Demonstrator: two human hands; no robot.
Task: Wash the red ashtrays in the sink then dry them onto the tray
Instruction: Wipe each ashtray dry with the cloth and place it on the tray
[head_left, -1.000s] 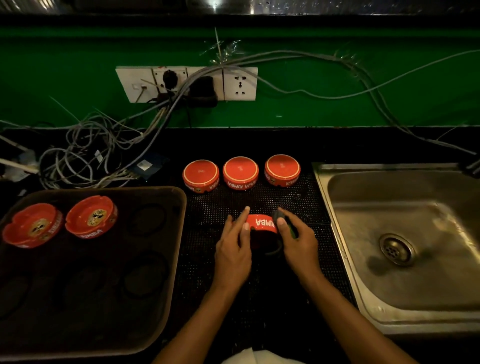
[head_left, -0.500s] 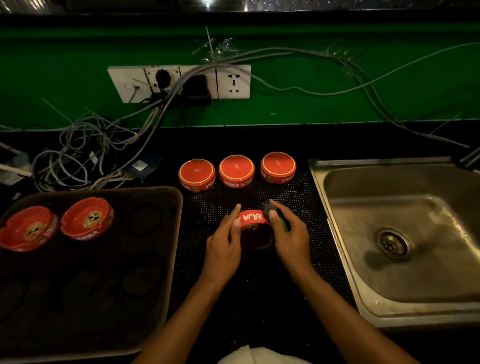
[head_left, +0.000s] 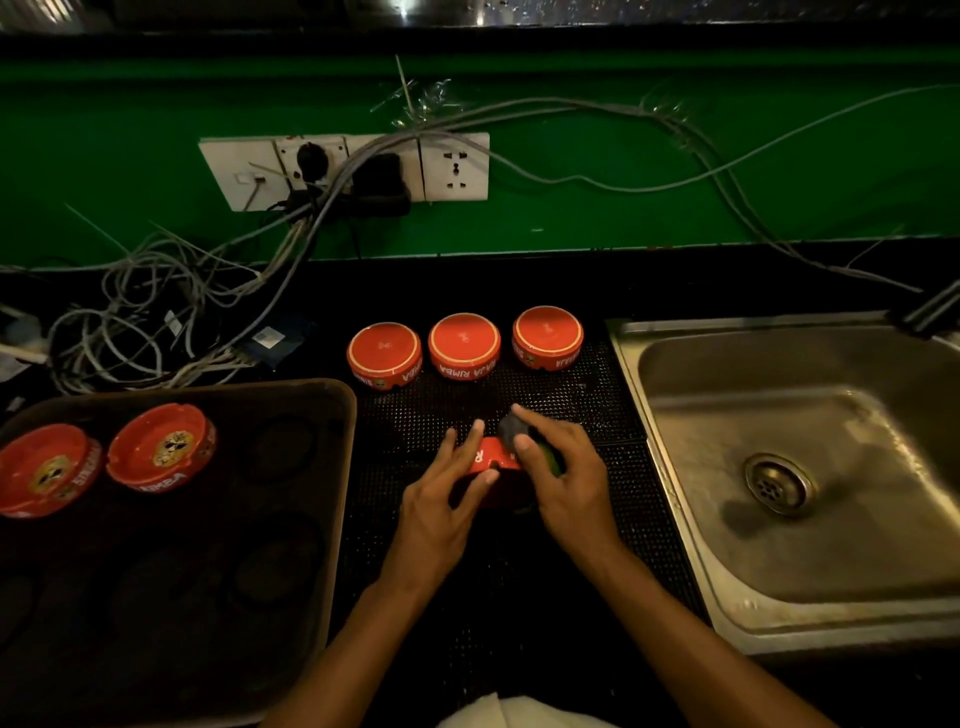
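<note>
At centre frame, a red ashtray (head_left: 493, 460) is held on its side above the black perforated mat (head_left: 597, 410). The left hand (head_left: 441, 506) steadies it with fingers extended against its left side. The right hand (head_left: 563, 478) has its fingers curled round a dark scouring pad (head_left: 514, 430) with a green edge, pressed to the ashtray's right side. Three ashtrays (head_left: 464, 345) stand upside down in a row on the mat just above the hands. At left, the dark tray (head_left: 291, 519) carries two upright ashtrays (head_left: 161, 447) near its upper left corner. The steel sink (head_left: 779, 519) occupies the right of the frame. Tangled cables (head_left: 156, 312) and a wall socket plate (head_left: 452, 166) lie in the upper left, against a green wall.
</note>
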